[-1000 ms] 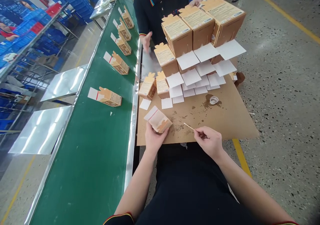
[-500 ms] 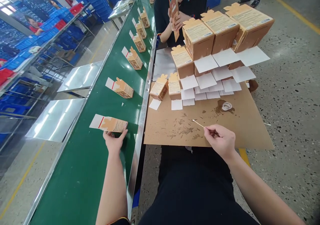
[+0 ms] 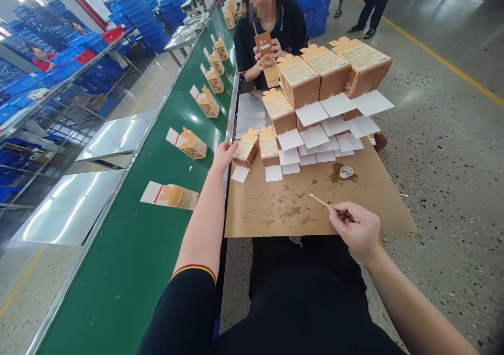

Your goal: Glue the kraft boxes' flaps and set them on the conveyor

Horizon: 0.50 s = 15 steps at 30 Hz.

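My left hand [image 3: 224,155] is at the left side of a small brown carton [image 3: 246,150] with a white flap, at the table's left edge. Its fingers look apart, though the arm and wrist partly hide them. Between the thumb and fingers of my right hand [image 3: 356,226] is a cotton swab [image 3: 318,200], its tip pointing left over the brown cardboard sheet [image 3: 252,216]. Wet marks spot the sheet. Beyond the hand, a small clear cup [image 3: 346,172] sits in a damp patch. Another carton [image 3: 173,196] lies on the green conveyor belt [image 3: 129,271].
Cartons [image 3: 333,79] are stacked in tiers on the table, white flaps sticking out toward me. More cartons [image 3: 207,102] stand in a row along the belt. Across the table a co-worker [image 3: 271,24] holds a flattened brown carton. A metal rail [image 3: 227,187] separates belt and table.
My left hand has let go of the carton on the belt and moved forward and right to the small carton on the table. The right hand still holds the swab. My view has shifted slightly.
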Available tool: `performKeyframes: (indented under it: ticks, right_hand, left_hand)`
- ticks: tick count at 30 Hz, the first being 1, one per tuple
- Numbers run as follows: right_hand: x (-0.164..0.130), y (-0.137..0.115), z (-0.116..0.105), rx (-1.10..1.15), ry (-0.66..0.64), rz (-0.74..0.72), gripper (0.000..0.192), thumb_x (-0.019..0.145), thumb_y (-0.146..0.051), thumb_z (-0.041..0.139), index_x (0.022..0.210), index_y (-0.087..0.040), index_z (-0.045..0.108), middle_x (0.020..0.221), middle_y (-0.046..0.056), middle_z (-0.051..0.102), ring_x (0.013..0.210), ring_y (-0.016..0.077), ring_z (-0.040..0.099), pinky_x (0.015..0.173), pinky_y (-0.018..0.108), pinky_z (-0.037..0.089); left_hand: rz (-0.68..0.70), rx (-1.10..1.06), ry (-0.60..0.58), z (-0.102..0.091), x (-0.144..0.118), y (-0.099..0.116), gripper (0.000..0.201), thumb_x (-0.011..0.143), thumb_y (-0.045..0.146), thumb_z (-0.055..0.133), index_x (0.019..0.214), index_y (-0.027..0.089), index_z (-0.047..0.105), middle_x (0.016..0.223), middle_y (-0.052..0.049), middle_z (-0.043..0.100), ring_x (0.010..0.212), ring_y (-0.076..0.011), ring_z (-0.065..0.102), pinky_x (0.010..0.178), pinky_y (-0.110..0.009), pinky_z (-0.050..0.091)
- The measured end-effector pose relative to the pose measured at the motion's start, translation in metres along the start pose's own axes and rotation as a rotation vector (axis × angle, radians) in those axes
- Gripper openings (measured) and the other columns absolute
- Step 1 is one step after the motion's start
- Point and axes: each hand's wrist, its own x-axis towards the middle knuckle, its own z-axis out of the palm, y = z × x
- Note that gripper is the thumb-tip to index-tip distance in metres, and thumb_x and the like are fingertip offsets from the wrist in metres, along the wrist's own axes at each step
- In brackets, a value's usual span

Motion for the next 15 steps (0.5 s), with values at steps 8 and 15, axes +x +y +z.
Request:
performKeyframes:
  ticks: [8,15]
  right_hand:
    - [-0.005,-0.003,-0.029,-0.018,0.039,0.076,0.021,0.102,-0.036,0.076,0.081,-0.031,0.077,0.064,0.002,0.071,0.05,0.0236,0.065,0.049,0.043,0.056]
    - [-0.016,-0.004,-0.02,0.025,-0.061,0.002,0.013,0.097,-0.026,0.079,0.084,-0.03,0.079,0.065,0.0,0.071,0.05,0.0196,0.063,0.047,0.037,0.054]
  left_hand:
    - [-0.089,-0.215,0.014,-0.011,-0.074,-0.05,0.043,0.084,0.049,0.087,0.114,0.021,0.073,0.127,-0.016,0.082,0.126,-0.0347,0.077,0.11,-0.051,0.061]
    - [-0.139,-0.671,-0.065,0.003,-0.197,-0.078,0.076,0.067,0.055,0.105,0.127,0.025,0.07,0.143,-0.016,0.077,0.138,-0.0387,0.074,0.115,-0.057,0.061]
